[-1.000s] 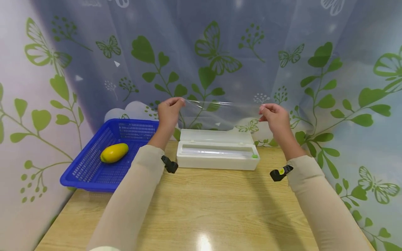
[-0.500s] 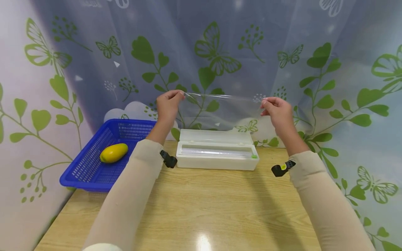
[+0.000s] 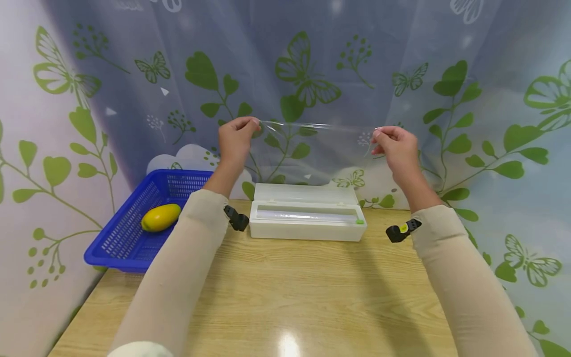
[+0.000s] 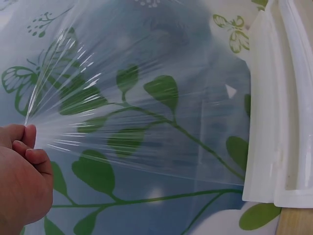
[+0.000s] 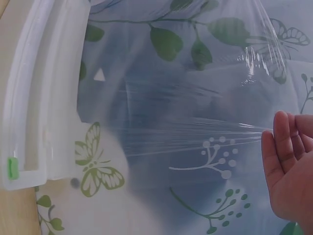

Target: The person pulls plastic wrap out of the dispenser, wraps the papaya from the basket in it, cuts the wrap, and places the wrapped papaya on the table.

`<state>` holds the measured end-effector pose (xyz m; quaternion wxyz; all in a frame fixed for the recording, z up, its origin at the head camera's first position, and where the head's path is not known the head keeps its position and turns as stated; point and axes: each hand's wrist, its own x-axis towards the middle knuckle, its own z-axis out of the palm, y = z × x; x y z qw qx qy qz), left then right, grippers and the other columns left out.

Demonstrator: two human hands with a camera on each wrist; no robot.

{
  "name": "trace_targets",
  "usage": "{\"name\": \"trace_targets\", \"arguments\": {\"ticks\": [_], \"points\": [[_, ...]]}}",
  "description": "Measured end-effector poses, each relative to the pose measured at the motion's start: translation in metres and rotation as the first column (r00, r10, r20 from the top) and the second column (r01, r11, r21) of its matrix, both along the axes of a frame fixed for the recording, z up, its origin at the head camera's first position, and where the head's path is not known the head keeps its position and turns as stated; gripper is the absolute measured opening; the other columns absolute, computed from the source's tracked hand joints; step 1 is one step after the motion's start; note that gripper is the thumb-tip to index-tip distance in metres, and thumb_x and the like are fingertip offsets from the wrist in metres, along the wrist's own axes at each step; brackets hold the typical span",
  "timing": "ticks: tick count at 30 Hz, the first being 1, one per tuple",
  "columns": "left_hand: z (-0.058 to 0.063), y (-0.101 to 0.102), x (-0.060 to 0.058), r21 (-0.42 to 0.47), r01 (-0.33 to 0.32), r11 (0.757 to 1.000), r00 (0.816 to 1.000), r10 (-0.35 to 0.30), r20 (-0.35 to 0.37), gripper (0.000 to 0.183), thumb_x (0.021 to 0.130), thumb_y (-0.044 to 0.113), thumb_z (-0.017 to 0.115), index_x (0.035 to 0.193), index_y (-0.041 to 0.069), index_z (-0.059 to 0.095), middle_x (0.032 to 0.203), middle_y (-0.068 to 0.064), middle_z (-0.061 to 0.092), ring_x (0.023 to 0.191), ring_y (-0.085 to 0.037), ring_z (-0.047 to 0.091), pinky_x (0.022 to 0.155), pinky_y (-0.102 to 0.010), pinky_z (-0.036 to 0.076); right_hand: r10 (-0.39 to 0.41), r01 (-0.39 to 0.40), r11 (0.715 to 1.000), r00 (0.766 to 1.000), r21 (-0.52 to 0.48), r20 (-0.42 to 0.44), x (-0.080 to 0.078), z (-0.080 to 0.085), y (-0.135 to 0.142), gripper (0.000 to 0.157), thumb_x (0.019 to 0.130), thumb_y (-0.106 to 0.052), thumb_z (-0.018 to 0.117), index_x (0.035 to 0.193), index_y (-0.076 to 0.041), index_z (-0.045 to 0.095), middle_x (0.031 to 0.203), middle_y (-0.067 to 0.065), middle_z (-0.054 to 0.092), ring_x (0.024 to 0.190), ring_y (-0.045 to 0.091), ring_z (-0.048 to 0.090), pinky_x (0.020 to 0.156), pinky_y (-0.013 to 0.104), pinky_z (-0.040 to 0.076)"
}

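Observation:
A clear sheet of plastic wrap [image 3: 312, 126] is stretched between my two hands, its top edge nearly level in the head view. My left hand [image 3: 236, 139] pinches one upper corner, and creases fan out from those fingers in the left wrist view [image 4: 78, 98]. The opposite corner is pinched by my right hand [image 3: 398, 148]. Below and between the hands sits a white wrap dispenser box [image 3: 308, 231], lid raised at the back. A roll of wrap [image 3: 308, 216] lies inside it, and a small green slider [image 3: 360, 222] shows at its right end.
At the left stands a blue plastic basket [image 3: 116, 253] holding a yellow papaya-like fruit [image 3: 161, 218]. The left forearm overlaps the basket's right side. Behind the wooden table [image 3: 285, 287] hangs a curtain [image 3: 312, 59] printed with leaves and butterflies.
Both hands have risen and moved slightly apart, lifting the top edge of the plastic wrap higher above the box. The box, basket and fruit have stayed in place.

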<state>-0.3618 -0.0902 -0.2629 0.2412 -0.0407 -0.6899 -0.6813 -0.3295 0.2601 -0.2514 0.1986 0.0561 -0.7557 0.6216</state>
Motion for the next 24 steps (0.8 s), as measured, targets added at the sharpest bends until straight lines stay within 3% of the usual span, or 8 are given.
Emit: {"name": "trace_targets", "arguments": {"ticks": [8,14,19,24], "points": [[0.01,-0.002,0.0,-0.002,0.016,1.0,1.0,-0.016,-0.008,0.025,0.097,0.022,0.069,0.107,0.001,0.076,0.087,0.006,0.07,0.095,-0.012,0.058,0.076,-0.026,0.043,0.022,-0.022,0.999,1.0,-0.039,-0.004,0.001,0.012,-0.001,0.02,0.096,-0.024,0.07,0.109,-0.009,0.068,0.089,-0.003,0.068,0.066,0.011,0.063,0.067,0.02,0.056],[0.01,-0.003,0.004,0.008,0.036,0.999,0.999,-0.036,0.013,0.026,0.096,0.025,0.07,0.108,0.002,0.076,0.091,0.006,0.071,0.097,-0.012,0.058,0.078,-0.026,0.043,0.035,-0.035,0.999,0.999,-0.03,-0.01,0.006,0.013,0.002,0.021,0.096,-0.024,0.07,0.109,-0.008,0.068,0.088,-0.004,0.069,0.065,0.01,0.064,0.068,0.02,0.057],[0.007,-0.004,0.018,0.035,0.067,0.997,0.998,-0.068,0.008,0.026,0.096,0.026,0.071,0.109,0.004,0.076,0.09,0.007,0.071,0.099,-0.011,0.059,0.079,-0.026,0.044,0.069,-0.07,0.997,0.997,-0.04,-0.016,0.017,0.009,0.008,0.026,0.094,-0.028,0.071,0.109,-0.007,0.067,0.09,-0.003,0.069,0.067,0.011,0.064,0.071,0.02,0.057],[0.002,-0.005,0.039,0.059,0.076,0.995,0.997,-0.076,-0.013,0.021,0.095,0.025,0.071,0.105,0.008,0.077,0.086,0.007,0.072,0.086,-0.014,0.057,0.068,-0.024,0.043,0.109,-0.11,0.991,0.994,-0.07,-0.015,0.034,0.005,0.011,0.027,0.094,-0.029,0.071,0.108,-0.006,0.067,0.089,-0.001,0.069,0.067,0.012,0.064,0.07,0.022,0.058]]}}
